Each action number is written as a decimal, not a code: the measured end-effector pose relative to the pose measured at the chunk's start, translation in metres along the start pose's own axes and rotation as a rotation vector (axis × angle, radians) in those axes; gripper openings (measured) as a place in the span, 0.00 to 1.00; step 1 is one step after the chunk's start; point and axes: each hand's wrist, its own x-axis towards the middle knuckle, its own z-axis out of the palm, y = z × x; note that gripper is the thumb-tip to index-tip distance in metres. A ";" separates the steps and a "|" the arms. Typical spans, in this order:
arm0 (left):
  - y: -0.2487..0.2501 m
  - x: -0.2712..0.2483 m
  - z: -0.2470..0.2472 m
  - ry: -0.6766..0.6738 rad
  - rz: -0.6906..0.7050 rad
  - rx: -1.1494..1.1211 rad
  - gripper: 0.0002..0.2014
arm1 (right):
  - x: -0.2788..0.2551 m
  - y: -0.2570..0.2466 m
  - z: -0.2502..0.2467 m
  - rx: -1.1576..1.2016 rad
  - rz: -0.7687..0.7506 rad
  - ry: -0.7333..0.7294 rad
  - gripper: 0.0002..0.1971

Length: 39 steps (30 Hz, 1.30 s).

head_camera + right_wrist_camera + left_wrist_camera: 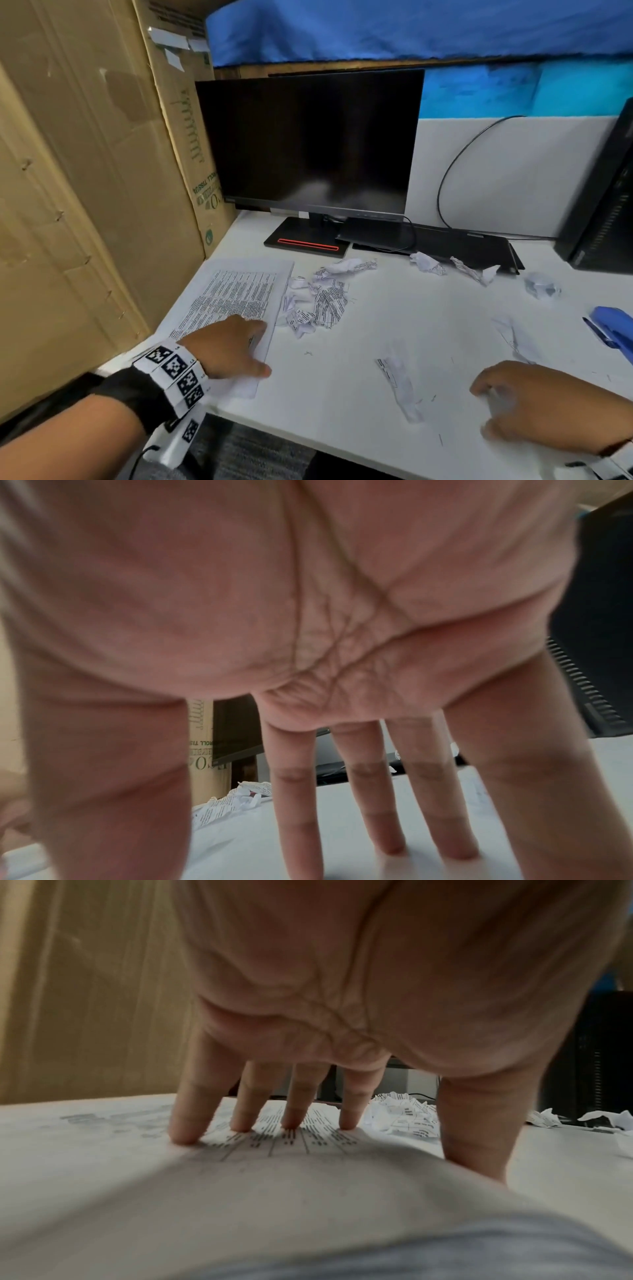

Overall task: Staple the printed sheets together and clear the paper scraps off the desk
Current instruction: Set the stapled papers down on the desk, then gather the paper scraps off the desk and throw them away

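Cardboard boxes [85, 192]: stood along the left edge of the white desk [359, 404], reaching up past the monitor.
Left hand [227, 346]: lay palm down on the printed sheets [236, 294], fingers straight and spread, fingertips [240, 1125] pressing the paper flat; it grasped nothing.
Printed sheets: rested at the desk's left side, just beside the boxes, the near corner under the hand.
Scrap pile [318, 301]: crumpled printed pieces lay touching the sheets' right edge, in front of the monitor stand.
Monitor [308, 144]: dark screen, upright at the back of the desk, with a black keyboard [445, 245] to its right.
Far scraps [428, 263]: more crumpled bits lay near the keyboard's front edge.
Torn strip [400, 387]: lay flat between the two hands.
Right hand [534, 404]: blurred, palm down on the desk near the front edge, fingers [390, 818] extended and apart, tips on the surface; relaxed, gripping nothing.
Blue stapler [613, 329]: sat at the far right, beyond the right hand, apart from it.
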 end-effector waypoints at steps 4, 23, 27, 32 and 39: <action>-0.011 -0.001 0.001 -0.036 0.025 0.039 0.54 | 0.004 -0.010 -0.014 -0.083 0.018 -0.076 0.22; 0.009 0.058 -0.021 0.260 -0.288 -0.018 0.24 | 0.142 -0.206 -0.013 -0.356 -0.519 0.108 0.22; -0.010 0.048 -0.033 0.188 -0.198 -0.225 0.23 | 0.157 -0.224 0.003 -0.456 -0.601 0.164 0.33; -0.005 0.043 -0.030 0.169 -0.082 -0.247 0.26 | 0.182 -0.244 0.014 -0.520 -0.424 -0.057 0.39; -0.002 0.039 -0.031 0.158 -0.060 -0.215 0.30 | 0.158 -0.199 -0.014 -0.445 -0.410 -0.135 0.34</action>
